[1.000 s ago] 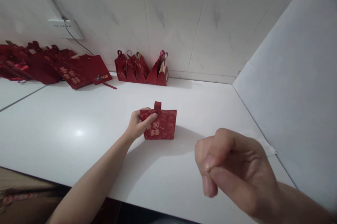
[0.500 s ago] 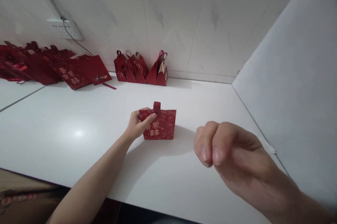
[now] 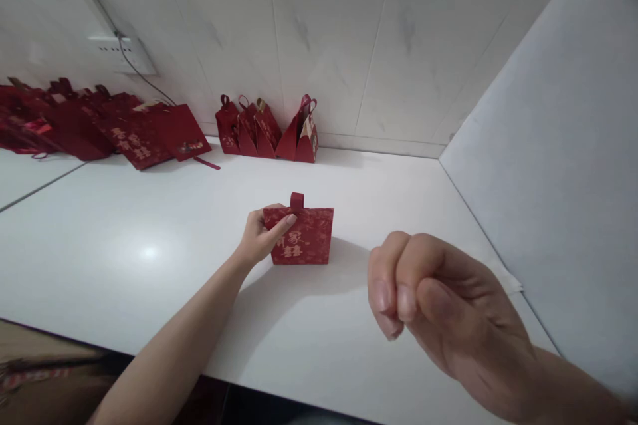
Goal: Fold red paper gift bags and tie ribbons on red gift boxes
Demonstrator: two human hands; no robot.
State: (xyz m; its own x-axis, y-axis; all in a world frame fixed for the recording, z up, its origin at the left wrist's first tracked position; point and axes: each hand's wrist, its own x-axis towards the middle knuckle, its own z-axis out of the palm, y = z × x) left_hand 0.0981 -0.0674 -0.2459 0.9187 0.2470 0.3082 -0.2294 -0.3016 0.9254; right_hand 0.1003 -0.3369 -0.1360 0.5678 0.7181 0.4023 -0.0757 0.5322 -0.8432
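Observation:
A red gift box (image 3: pixel 312 235) with gold Chinese characters and a ribbon loop (image 3: pixel 297 200) on top stands upright on the white table. My left hand (image 3: pixel 264 235) grips its upper left side, the thumb lying across the front and the other fingers hidden behind. Raised in front of the camera, to the right of the box and apart from it, my right hand (image 3: pixel 438 298) is curled closed. Its thumb rests against the bent index finger, and nothing shows between the fingertips.
Several small red gift boxes (image 3: pixel 266 132) stand in a row against the tiled wall. A pile of red bags and boxes (image 3: pixel 134 136) lies at the back left, below a power socket (image 3: pixel 122 56). A white panel (image 3: pixel 563 145) bounds the white table (image 3: pixel 149 212) on the right.
My right hand has turned slightly, and its thumb has come forward against the index finger. The left hand and the gift box have stayed in place.

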